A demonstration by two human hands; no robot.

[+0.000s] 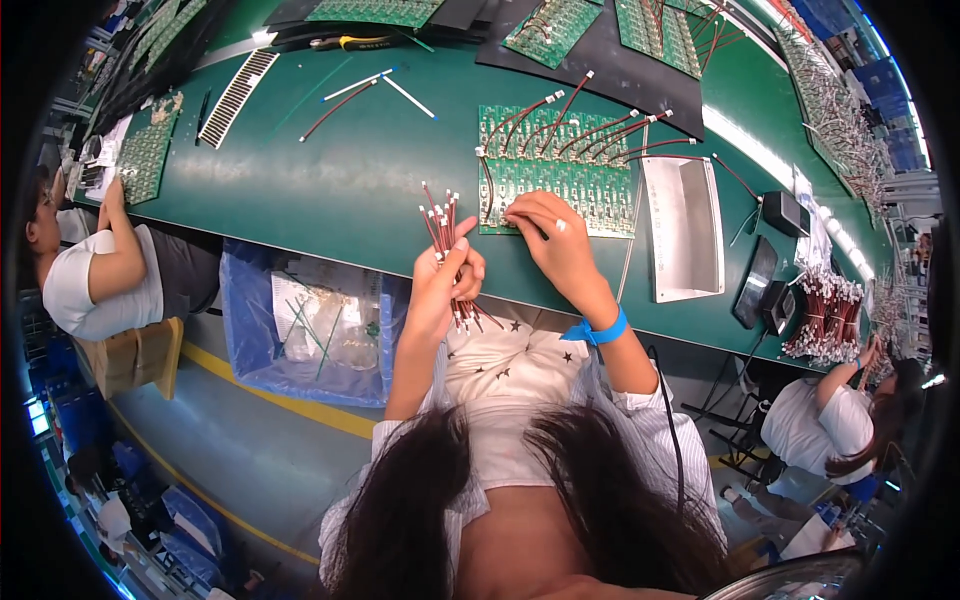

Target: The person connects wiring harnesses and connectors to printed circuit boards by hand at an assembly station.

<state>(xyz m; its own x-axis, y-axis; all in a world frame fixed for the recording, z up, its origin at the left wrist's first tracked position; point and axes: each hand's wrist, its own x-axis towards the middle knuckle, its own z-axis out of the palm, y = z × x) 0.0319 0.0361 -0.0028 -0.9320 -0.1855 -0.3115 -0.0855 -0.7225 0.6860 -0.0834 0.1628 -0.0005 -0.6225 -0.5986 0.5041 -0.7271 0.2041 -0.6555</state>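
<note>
- Circuit panel (600,197), green, in the upper middle of the frame; laid flat on the green bench (300,185), with red and dark wires (545,121) spread across its upper part and white connectors at their far ends
- Left hand (440,287), at the centre of the frame; closed around a bunch of loose wires (441,228), near the panel's lower left corner
- Right hand (562,247), just right of centre; fingertips narrowed over the panel's lower left part; whether a wire end is pinched there cannot be told
- Metal tray (685,230), set just right of the panel
- Handling, as judged: each wire is best gripped close to its end; the panel should be kept flat; the bunch is best held clear, lest the spread wires be snagged
</note>
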